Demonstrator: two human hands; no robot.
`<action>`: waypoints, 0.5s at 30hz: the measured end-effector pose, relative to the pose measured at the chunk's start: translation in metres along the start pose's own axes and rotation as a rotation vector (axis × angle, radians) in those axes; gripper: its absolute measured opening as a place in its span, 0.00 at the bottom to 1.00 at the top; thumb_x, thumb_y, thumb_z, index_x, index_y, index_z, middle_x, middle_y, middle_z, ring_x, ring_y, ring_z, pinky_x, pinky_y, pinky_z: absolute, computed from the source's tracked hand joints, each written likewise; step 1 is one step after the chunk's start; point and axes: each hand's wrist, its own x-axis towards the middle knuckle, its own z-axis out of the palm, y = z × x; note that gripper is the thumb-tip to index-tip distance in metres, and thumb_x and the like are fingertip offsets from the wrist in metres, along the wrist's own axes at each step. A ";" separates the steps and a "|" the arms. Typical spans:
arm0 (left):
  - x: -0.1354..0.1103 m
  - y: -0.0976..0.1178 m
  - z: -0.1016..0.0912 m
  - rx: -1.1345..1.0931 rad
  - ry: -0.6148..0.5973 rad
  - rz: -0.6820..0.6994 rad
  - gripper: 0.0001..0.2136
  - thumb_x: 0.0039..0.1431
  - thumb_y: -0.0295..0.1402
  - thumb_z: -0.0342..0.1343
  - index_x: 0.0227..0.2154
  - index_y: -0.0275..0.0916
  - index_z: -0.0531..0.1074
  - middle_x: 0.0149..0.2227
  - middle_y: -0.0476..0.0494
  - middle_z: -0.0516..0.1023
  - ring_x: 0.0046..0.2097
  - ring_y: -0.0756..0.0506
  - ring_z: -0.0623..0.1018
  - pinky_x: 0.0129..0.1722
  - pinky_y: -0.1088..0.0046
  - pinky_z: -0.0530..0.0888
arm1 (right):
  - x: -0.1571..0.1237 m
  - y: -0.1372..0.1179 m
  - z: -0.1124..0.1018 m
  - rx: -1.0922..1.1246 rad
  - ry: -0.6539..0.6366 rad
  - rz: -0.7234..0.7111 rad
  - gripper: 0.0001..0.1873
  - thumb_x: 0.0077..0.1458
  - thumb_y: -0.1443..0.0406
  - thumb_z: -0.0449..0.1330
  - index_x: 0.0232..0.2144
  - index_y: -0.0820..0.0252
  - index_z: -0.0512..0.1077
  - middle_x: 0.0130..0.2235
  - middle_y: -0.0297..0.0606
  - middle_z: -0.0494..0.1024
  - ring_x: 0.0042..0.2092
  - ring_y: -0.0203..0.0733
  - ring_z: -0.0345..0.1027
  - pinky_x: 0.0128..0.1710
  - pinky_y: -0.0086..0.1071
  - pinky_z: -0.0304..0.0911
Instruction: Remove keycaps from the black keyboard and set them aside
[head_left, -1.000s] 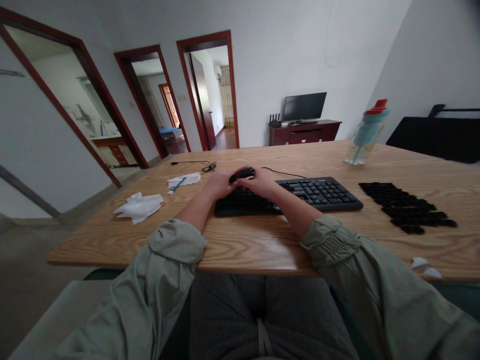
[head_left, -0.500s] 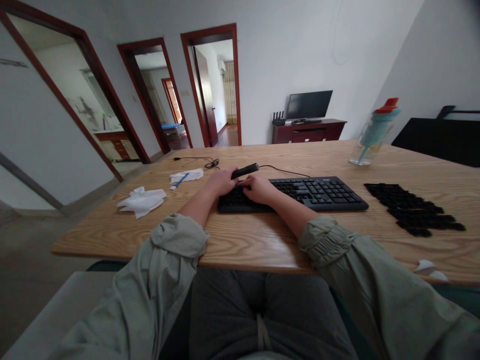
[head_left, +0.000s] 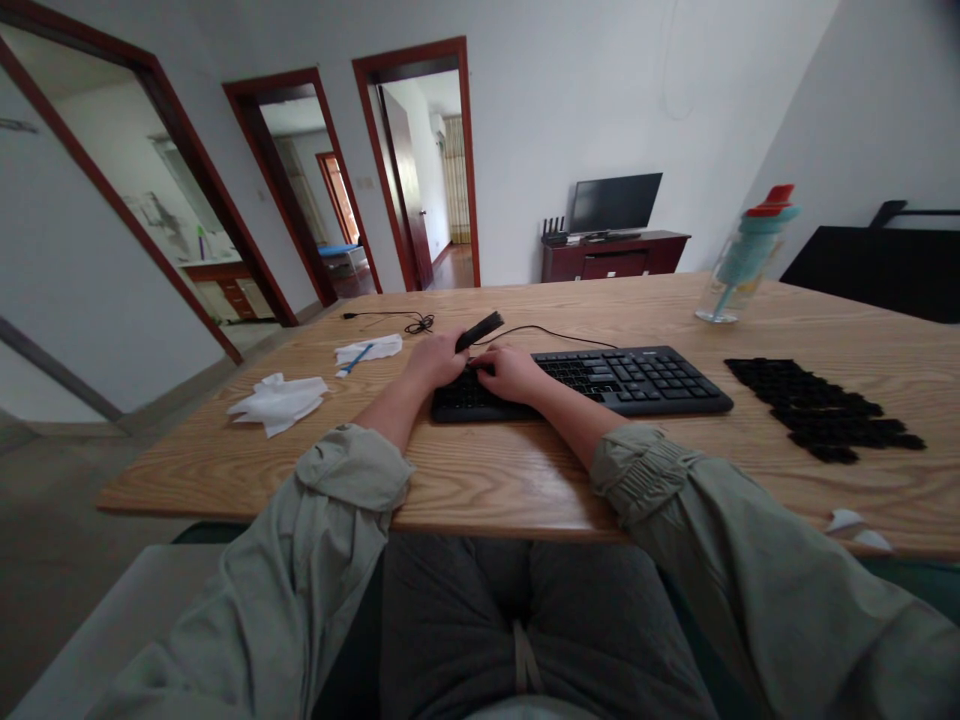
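A black keyboard (head_left: 637, 385) lies on the table in front of me, its left part largely covered by my hands. My left hand (head_left: 436, 360) is closed around a black brush (head_left: 480, 331), which sticks out to the upper right with what look like bristles at its end. My right hand (head_left: 514, 372) rests over the keyboard's left half, close beside the left one. Its fingers are drawn together and point down at the keys. Whatever they may pinch is too small and hidden to make out.
Small black pieces, apparently keycaps (head_left: 817, 408), lie in rows to the right. A clear bottle (head_left: 739, 265) stands behind them. White tissues (head_left: 279, 402) and a blue-handled little brush (head_left: 355, 360) lie left. The keyboard's cable (head_left: 418, 323) runs behind; paper scraps (head_left: 855, 525) lie near the front edge.
The brush in my left hand has turned, its free end swinging up and slightly left. My right hand stays over the keys with little movement. The view has shifted slightly.
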 end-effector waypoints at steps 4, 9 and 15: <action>0.001 -0.004 0.006 -0.151 0.077 -0.004 0.11 0.57 0.33 0.51 0.41 0.40 0.74 0.34 0.41 0.78 0.38 0.41 0.77 0.37 0.68 0.70 | 0.000 0.002 0.003 0.014 -0.010 0.016 0.20 0.57 0.61 0.55 0.50 0.51 0.76 0.45 0.42 0.77 0.47 0.47 0.69 0.49 0.37 0.61; 0.001 -0.020 0.008 -0.366 0.447 -0.196 0.07 0.56 0.29 0.47 0.34 0.39 0.70 0.30 0.44 0.74 0.35 0.45 0.74 0.37 0.71 0.69 | 0.001 0.004 0.005 0.016 -0.021 0.020 0.19 0.58 0.60 0.55 0.49 0.52 0.77 0.47 0.42 0.76 0.49 0.47 0.68 0.51 0.37 0.60; 0.001 -0.033 0.010 -0.502 0.426 -0.239 0.02 0.52 0.28 0.49 0.29 0.39 0.66 0.27 0.47 0.71 0.32 0.47 0.72 0.35 0.72 0.68 | -0.002 0.001 0.001 0.012 -0.027 0.012 0.18 0.58 0.60 0.55 0.48 0.56 0.77 0.45 0.42 0.77 0.47 0.45 0.69 0.49 0.35 0.61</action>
